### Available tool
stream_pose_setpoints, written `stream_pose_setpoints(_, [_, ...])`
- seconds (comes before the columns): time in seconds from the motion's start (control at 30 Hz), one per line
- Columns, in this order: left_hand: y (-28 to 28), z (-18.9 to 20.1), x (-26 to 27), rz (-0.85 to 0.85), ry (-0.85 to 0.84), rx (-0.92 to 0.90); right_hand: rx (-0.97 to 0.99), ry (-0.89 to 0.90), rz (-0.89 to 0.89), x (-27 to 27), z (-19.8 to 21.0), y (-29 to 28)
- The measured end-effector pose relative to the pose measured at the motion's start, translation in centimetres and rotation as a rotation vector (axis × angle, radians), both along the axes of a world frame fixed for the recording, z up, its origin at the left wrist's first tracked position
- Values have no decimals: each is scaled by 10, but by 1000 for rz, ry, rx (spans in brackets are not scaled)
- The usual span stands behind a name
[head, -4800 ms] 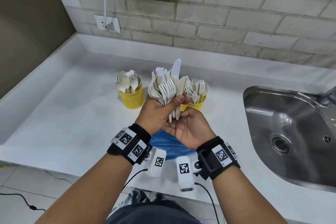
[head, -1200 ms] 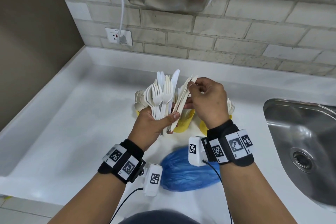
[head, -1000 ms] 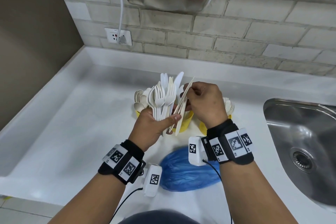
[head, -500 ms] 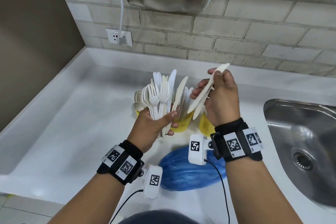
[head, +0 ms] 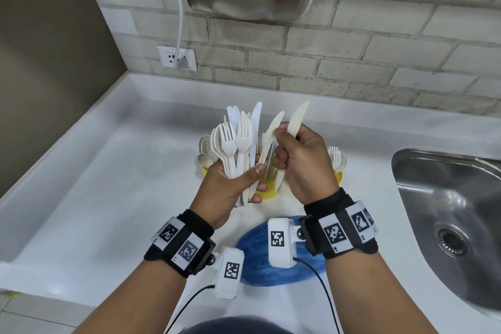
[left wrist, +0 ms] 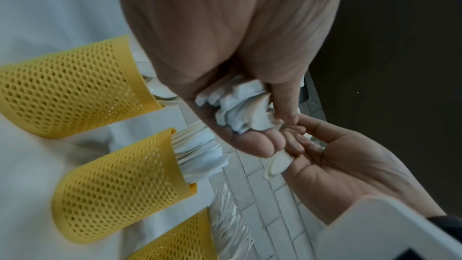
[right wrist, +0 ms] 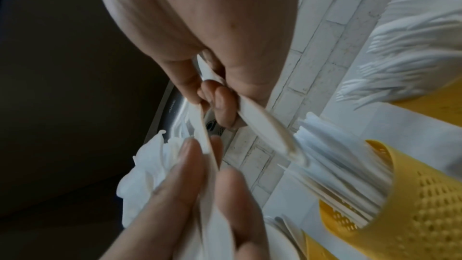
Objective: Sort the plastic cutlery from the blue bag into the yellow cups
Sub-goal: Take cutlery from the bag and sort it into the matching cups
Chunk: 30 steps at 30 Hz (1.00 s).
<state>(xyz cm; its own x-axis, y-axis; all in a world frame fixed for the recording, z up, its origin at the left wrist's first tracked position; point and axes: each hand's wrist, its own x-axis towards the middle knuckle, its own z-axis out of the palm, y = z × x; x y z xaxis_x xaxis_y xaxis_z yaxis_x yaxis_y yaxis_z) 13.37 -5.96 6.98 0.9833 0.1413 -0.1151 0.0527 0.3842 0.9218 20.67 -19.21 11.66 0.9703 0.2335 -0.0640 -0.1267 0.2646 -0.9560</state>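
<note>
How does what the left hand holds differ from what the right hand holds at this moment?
The left hand grips a thick mixed bundle of white plastic forks and knives, fanned upward; the right hand holds only a cream plastic knife and pinches a second one at the bundle's edge. The bundle mixes white and cream pieces; the right hand's knives are cream. Both hands are raised above the yellow mesh cups, blades and tines pointing up.

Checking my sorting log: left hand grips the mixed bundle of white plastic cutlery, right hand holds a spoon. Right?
Not quite. The right hand holds a cream plastic knife, not a spoon, as the head view shows. The left hand does grip the mixed bundle of white plastic cutlery.
</note>
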Motion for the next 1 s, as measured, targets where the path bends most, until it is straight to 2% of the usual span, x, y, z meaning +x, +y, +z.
stream_pose_setpoints(0.17, [2,4,0,-4,-9,-25,128,84,43,1,3,-1])
stream_pose_setpoints(0.27, [0,7,-1,-34,-34,-38,-22,7,104,-1,0,0])
stream_pose_setpoints(0.37, [1,8,0,-35,-33,-2,-82,-64,71,0,-1,3])
stream_pose_setpoints(0.57, [6,6,-1,-21,-35,57,146,-13,-56,11,6,-2])
stream_pose_setpoints(0.7, [7,6,-1,-39,-58,91,221,-101,-120,15,22,-9])
stream_pose_setpoints(0.83, [7,7,-1,-67,-69,134,3,-230,-79,17,29,-13])
stream_pose_setpoints(1.0, [5,8,-1,-87,-71,179,-293,-395,73,13,36,-17])
